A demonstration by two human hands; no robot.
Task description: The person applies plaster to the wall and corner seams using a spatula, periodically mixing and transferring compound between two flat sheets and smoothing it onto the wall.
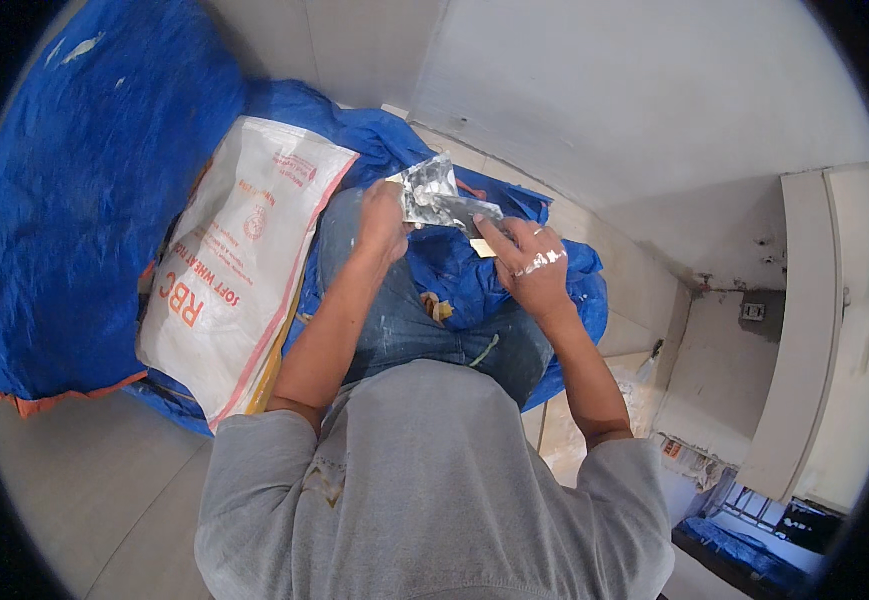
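Two overlapping metal scraper blades, the upper one (424,180) and the lower one (459,212), are held over my lap, both mottled with whitish residue. My left hand (382,220) is closed round the left end of the upper blade. My right hand (529,262), with white smears on its back, grips the lower blade, index finger lying on the metal. A cream strip (484,248) shows below that blade, partly hidden. My jeans (424,355) and a crumpled blue tarp (464,300) are underneath, with small yellowish scraps (437,308) on them.
A white woven sack (224,260) with red print lies left, beside a large blue tarp heap (74,200). A wall (634,110) rises ahead and right. A pale panel (794,320) and wall socket (752,311) stand at right; tiled floor (134,500) shows lower left.
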